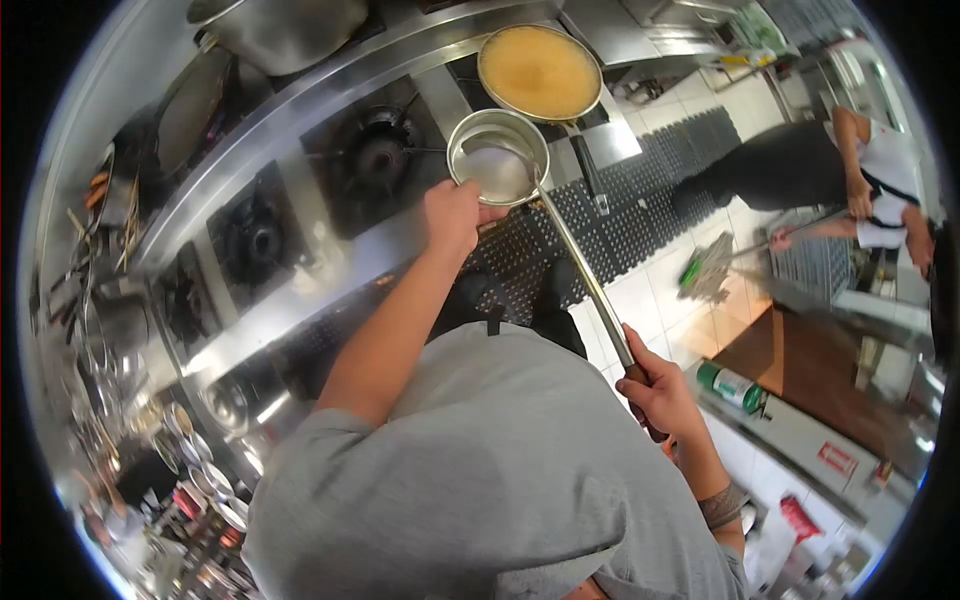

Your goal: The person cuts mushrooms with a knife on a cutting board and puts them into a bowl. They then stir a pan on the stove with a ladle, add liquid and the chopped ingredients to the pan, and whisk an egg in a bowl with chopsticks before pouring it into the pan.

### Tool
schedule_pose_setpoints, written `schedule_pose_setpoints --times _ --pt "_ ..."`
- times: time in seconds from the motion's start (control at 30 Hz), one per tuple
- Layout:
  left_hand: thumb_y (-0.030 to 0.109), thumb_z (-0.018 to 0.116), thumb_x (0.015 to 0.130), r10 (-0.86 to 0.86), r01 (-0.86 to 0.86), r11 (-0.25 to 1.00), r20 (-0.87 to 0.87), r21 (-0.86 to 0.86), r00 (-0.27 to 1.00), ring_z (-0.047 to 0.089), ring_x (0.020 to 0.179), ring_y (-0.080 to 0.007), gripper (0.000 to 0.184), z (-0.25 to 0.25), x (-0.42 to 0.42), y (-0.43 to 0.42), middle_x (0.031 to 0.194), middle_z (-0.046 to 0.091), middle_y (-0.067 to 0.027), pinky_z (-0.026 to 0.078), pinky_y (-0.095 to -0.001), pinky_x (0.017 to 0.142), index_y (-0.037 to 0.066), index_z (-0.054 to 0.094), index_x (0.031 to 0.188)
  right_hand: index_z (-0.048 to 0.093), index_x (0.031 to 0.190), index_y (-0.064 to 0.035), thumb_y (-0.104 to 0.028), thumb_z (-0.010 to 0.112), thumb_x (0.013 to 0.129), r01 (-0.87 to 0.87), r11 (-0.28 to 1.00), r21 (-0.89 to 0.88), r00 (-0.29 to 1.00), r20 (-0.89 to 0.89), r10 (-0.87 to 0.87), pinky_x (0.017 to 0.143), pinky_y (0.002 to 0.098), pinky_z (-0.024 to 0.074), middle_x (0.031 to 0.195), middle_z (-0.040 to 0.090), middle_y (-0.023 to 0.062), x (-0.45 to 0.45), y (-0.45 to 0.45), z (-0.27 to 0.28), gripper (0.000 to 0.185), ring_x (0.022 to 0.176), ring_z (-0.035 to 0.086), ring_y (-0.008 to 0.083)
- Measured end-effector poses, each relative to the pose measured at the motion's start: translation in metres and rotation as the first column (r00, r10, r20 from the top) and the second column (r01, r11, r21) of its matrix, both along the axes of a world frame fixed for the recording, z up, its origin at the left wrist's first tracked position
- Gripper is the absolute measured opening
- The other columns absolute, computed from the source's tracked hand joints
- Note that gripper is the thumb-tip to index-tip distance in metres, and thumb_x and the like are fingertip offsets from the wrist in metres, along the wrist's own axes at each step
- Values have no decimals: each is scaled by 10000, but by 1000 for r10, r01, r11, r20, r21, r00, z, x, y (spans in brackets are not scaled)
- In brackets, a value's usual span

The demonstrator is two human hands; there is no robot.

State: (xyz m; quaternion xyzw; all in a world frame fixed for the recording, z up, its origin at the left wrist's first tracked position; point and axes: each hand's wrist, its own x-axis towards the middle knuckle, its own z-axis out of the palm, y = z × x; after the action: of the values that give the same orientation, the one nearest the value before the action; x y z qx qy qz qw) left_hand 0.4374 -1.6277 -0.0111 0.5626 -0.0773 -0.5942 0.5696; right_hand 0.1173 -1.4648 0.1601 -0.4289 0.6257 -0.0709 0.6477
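A round metal pot (497, 172) with a long metal handle is held up in front of the stove. My left hand (458, 218) grips its near rim, with the thumb close to the opening. My right hand (658, 392) is wrapped round the dark end of the long handle, low on the right. Inside the pot the bottom looks pale and shiny; whether it holds liquid I cannot tell. Just beyond it, a wide pan (540, 72) full of orange-yellow food sits at the stove's end, its dark handle pointing toward the floor.
Gas burners (380, 155) line the steel stove on the left, with a large stockpot (285, 35) behind. A black perforated mat (640, 190) covers the floor. At right a person (885, 165) holds a broom (708, 266). A green canister (730, 387) lies near the right counter.
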Motion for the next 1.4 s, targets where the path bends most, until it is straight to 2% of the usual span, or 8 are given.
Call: schedule_pose_setpoints --times 0.2,0.47,0.67,0.73,0.8,0.93,1.07,1.4 --pt "-71 524 858 183 -183 983 1 -22 983 730 697 -432 219 10 -29 -27 1014 639 -302 671 -442 571 -205 525 1032 347 1626 -151 72 626 888 -126 992 31 973 197 117 409 270 421 647 497 -19 -79 -90 -19 821 463 482 87" --pt "-102 531 839 372 -372 927 -13 -58 928 730 781 -417 221 39 -76 -33 1025 630 -287 680 -439 616 -179 493 1042 390 1607 -216 113 600 845 -30 835 549 778 537 -325 330 278 329 683 502 70 -149 -177 -29 857 407 427 109" --pt "-71 541 847 520 -524 850 -67 -55 851 719 706 -414 192 57 -91 -26 980 614 -290 670 -448 641 -159 477 1004 393 1613 -186 82 639 874 -488 855 -174 849 134 511 466 230 419 712 523 -40 -147 -228 -12 824 489 457 56" --pt "-66 541 848 552 -554 830 -41 -63 833 720 695 -415 160 56 -87 -25 955 613 -287 667 -451 633 -153 481 968 415 1601 -169 63 658 882 -555 789 -264 813 26 581 555 233 456 699 508 -28 -141 -240 -6 793 554 457 62" --pt "-62 541 850 571 -571 818 -23 -75 821 720 683 -417 131 51 -81 -28 931 611 -284 664 -454 625 -146 484 932 423 1593 -167 58 657 886 -684 433 -587 666 -258 700 624 255 483 702 523 45 -134 -252 -11 778 589 494 115" --pt "-67 536 848 613 -611 779 -29 -140 789 718 628 -410 81 39 -66 -38 897 623 -279 659 -439 580 -135 492 854 407 1596 -188 56 655 878 -700 307 -645 634 -362 684 668 272 489 728 533 110 -105 -256 -27 798 618 527 218" --pt "-45 523 869 602 -593 791 19 -154 798 740 720 -404 218 20 -50 -48 982 671 -305 670 -442 633 -205 549 1015 366 1619 -163 53 623 905 -598 784 -168 797 -27 603 494 289 493 646 526 23 -78 -252 -16 788 490 501 127" --pt "-69 513 869 577 -569 811 27 -136 816 747 759 -368 239 20 -48 -51 1009 678 -286 674 -388 602 -225 562 1043 320 1631 -204 74 573 915 -285 901 329 877 469 106 338 303 380 666 472 58 -80 -288 -8 809 411 441 133"
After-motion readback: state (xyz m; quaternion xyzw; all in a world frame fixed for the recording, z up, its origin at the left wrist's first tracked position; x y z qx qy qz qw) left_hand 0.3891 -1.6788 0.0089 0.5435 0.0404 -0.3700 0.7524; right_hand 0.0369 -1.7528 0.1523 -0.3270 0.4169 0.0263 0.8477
